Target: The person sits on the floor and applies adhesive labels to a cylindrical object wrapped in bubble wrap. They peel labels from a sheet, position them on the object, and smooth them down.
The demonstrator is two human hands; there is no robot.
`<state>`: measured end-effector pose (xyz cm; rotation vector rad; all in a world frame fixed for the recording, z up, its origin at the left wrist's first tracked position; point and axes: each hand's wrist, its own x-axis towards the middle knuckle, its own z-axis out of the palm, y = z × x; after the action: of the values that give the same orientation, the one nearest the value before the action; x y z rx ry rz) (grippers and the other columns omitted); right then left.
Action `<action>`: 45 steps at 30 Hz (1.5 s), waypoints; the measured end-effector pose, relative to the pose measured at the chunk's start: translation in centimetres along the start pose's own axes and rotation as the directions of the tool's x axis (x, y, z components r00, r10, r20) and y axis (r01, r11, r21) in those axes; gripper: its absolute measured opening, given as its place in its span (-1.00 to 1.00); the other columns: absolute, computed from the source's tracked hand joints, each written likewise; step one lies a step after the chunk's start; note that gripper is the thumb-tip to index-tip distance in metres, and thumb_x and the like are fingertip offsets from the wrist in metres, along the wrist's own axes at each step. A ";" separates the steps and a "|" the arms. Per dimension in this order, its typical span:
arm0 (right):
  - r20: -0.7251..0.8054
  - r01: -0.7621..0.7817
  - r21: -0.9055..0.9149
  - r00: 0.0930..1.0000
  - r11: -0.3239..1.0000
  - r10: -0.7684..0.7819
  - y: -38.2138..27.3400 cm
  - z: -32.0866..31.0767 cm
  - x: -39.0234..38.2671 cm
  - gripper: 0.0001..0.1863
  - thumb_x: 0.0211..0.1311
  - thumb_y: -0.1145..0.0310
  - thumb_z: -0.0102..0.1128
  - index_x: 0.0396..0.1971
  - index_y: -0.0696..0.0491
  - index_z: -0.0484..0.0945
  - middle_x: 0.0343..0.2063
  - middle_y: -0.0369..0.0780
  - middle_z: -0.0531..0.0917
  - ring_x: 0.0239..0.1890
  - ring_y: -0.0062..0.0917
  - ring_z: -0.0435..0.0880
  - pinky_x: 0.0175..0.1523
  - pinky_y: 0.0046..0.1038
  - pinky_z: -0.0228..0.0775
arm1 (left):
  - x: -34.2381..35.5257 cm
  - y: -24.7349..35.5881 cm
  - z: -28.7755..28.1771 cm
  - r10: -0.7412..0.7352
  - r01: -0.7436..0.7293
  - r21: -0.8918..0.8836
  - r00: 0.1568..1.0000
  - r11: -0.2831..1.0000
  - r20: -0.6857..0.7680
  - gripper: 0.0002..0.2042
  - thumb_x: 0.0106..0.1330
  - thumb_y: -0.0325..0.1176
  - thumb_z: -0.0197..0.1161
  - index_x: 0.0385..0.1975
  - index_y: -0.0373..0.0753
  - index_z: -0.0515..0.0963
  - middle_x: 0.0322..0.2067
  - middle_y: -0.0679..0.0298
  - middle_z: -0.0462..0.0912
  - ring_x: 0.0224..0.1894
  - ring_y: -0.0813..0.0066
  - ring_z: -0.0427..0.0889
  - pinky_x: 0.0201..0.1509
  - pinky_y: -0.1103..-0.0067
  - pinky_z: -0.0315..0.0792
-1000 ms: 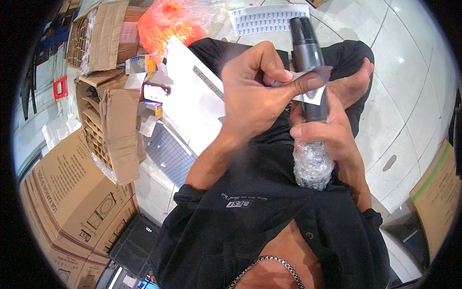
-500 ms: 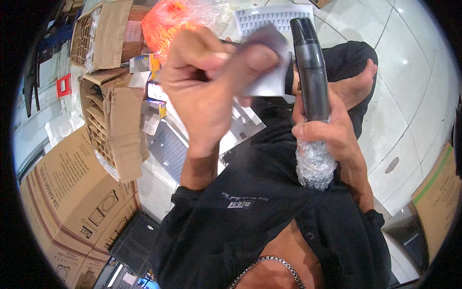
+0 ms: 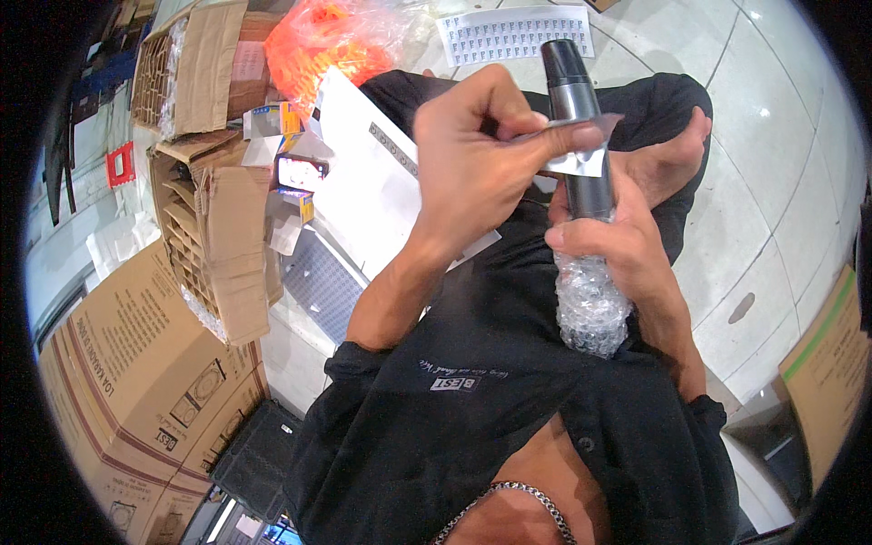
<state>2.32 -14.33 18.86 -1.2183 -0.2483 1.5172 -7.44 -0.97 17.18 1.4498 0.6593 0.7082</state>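
Note:
My right hand (image 3: 627, 241) is closed round a black microphone (image 3: 592, 195), its dark tapered end pointing away from me. Bubble wrap (image 3: 592, 309) covers the near end, so whatever is under it is hidden. My left hand (image 3: 481, 154) pinches a small sticker sheet (image 3: 581, 163), partly white and partly dark or see-through. That sheet lies across the front of the microphone's handle, just beyond my right fingers; I cannot tell whether it sticks there.
At left are white sheets (image 3: 363, 154), a lit phone (image 3: 302, 173) among small boxes, and opened cartons with dividers (image 3: 232, 245). Beyond lie a bag of orange pieces (image 3: 318, 45) and a label sheet (image 3: 518, 34). Big printed cartons (image 3: 136, 363) stand near left.
My left hand has moved right and slightly nearer, bringing the sticker sheet from beside the microphone to across its handle. My right hand keeps its hold, with the microphone almost still.

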 end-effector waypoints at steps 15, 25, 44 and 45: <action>0.043 -0.016 0.122 0.999 0.992 0.011 -0.3 -0.1 -0.1 -0.53 -0.15 0.48 0.37 -0.17 0.18 0.40 -0.49 -0.28 0.53 -0.51 -0.62 0.55 -0.39 -0.58 0.40 | 0.7 3.0 -1.4 0.119 -0.121 -0.150 0.993 0.981 -0.019 -0.61 0.04 -0.63 0.46 -0.60 -0.15 0.28 -0.66 0.44 0.40 -0.74 0.78 0.33 -0.76 0.74 0.21; -0.021 -0.022 0.001 1.000 1.000 0.022 -1.3 0.9 -0.2 -0.31 -0.15 0.50 0.33 0.11 0.20 0.31 -0.43 -0.27 0.51 -0.43 -0.63 0.54 -0.36 -0.61 0.36 | 0.4 0.6 -0.7 0.025 -0.025 0.080 1.000 0.996 0.006 -0.58 0.00 -0.41 0.58 -0.70 -0.20 0.32 -0.72 0.51 0.33 -0.61 0.84 0.22 -0.58 0.78 0.16; -0.010 0.002 0.030 1.000 1.000 -0.001 -0.6 0.7 -0.3 -0.42 -0.14 0.50 0.33 -0.01 0.20 0.36 -0.44 -0.28 0.49 -0.46 -0.61 0.53 -0.38 -0.59 0.38 | 0.1 0.0 0.3 0.096 -0.097 0.069 0.995 0.993 0.021 -0.58 0.06 -0.42 0.54 -0.68 -0.19 0.28 -0.72 0.53 0.29 -0.63 0.84 0.17 -0.61 0.77 0.08; -0.023 -0.011 0.045 1.000 0.999 0.012 -0.3 0.5 -0.3 -0.42 -0.14 0.49 0.33 -0.01 0.20 0.36 -0.43 -0.28 0.49 -0.46 -0.61 0.52 -0.37 -0.59 0.38 | 0.2 0.0 0.3 0.062 -0.063 0.069 0.998 0.996 0.023 -0.58 0.06 -0.42 0.54 -0.68 -0.19 0.29 -0.72 0.53 0.29 -0.62 0.84 0.17 -0.61 0.76 0.08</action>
<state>2.05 -14.21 19.48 -1.2029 -0.1909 1.5102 -7.09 -0.95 17.20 1.5458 0.6306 0.7238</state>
